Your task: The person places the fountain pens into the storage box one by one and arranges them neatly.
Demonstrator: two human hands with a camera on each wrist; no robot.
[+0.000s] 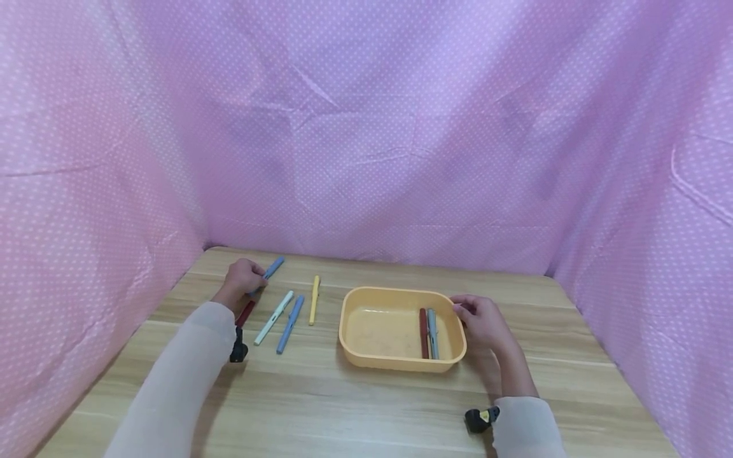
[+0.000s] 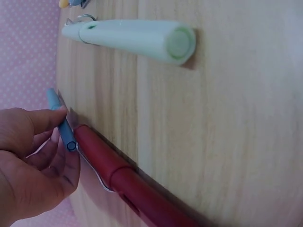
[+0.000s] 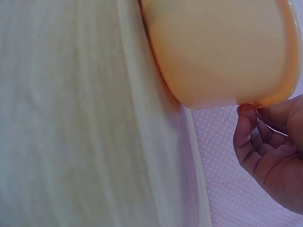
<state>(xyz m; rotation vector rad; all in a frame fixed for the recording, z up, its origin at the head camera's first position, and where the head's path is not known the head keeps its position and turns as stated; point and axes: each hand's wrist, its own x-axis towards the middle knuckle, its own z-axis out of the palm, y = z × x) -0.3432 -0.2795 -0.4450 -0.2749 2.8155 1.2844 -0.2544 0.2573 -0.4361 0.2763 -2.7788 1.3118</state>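
Observation:
At the far left of the table, my left hand (image 1: 245,275) pinches a blue pen (image 1: 275,266) between thumb and fingers; the left wrist view shows the same blue pen (image 2: 67,135) tilted in the grip. Just below that hand lies a dark red pen (image 2: 124,177), partly covered by the sleeve in the head view. A mint pen (image 1: 273,318), another blue pen (image 1: 291,324) and a yellow pen (image 1: 314,300) lie to its right. My right hand (image 1: 483,320) holds the right end of a yellow plastic tray (image 1: 395,364), its thumb and fingers at the rim (image 3: 222,103).
Inside the tray, by its right end, a red pen (image 1: 424,333) and a grey-blue pen (image 1: 433,334) lie side by side. Pink dotted cloth (image 1: 366,159) hangs behind and along both sides of the wooden table (image 1: 321,407). Each wrist carries a small black camera (image 1: 476,421).

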